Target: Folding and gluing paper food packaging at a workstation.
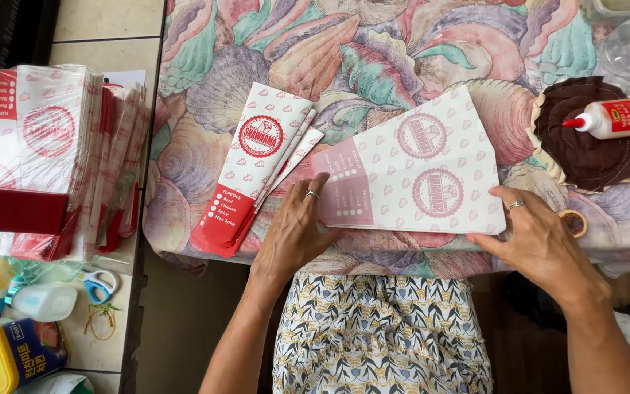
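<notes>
A white paper sheet with red round stamps (417, 171) lies flat, printed side down, near the front edge of a table covered in a shell-pattern cloth (373, 51). My left hand (297, 230) presses its fingers on the sheet's left end. My right hand (537, 233) rests flat on the sheet's lower right corner. Both hands wear a ring. Left of the sheet lies a small pile of folded red-and-white paper sleeves (253, 168).
A white glue bottle with a red tip (614, 118) lies on a brown quilted mat (585, 135) at the right. A wrapped stack of unfolded sheets (45, 153) stands at the left, with blue-handled scissors (96, 283), a yellow tub (9, 354) and a small tape roll (572, 222).
</notes>
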